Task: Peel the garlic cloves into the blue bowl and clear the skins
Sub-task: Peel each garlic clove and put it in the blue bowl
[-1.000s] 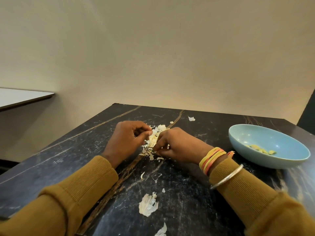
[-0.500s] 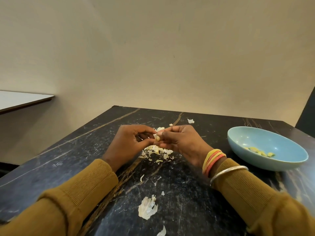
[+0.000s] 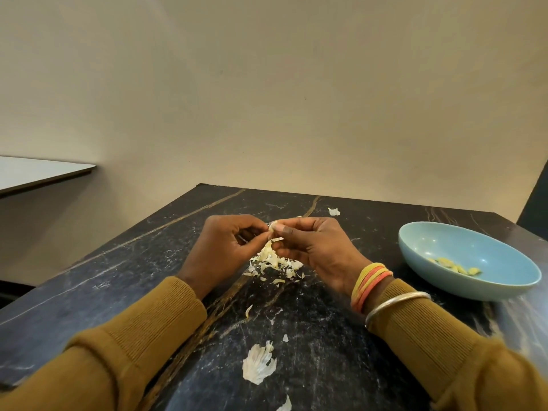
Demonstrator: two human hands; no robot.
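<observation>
My left hand (image 3: 225, 247) and my right hand (image 3: 317, 247) meet above the middle of the black marble table (image 3: 124, 280). Between their fingertips they pinch one small garlic clove (image 3: 272, 226), mostly hidden by the fingers. Just under the hands lies a pile of pale garlic skins (image 3: 274, 262). The blue bowl (image 3: 462, 259) stands at the right, apart from my right hand, with several peeled cloves (image 3: 456, 266) in it.
A large loose skin (image 3: 258, 363) lies near the front of the table, with small flakes around it and another skin (image 3: 333, 211) near the far edge. A white tabletop (image 3: 35, 173) stands off to the left. A beige wall rises behind.
Both hands have lifted from the skin pile on the table, bringing a clove up between their fingertips. The pile now lies uncovered beneath them.
</observation>
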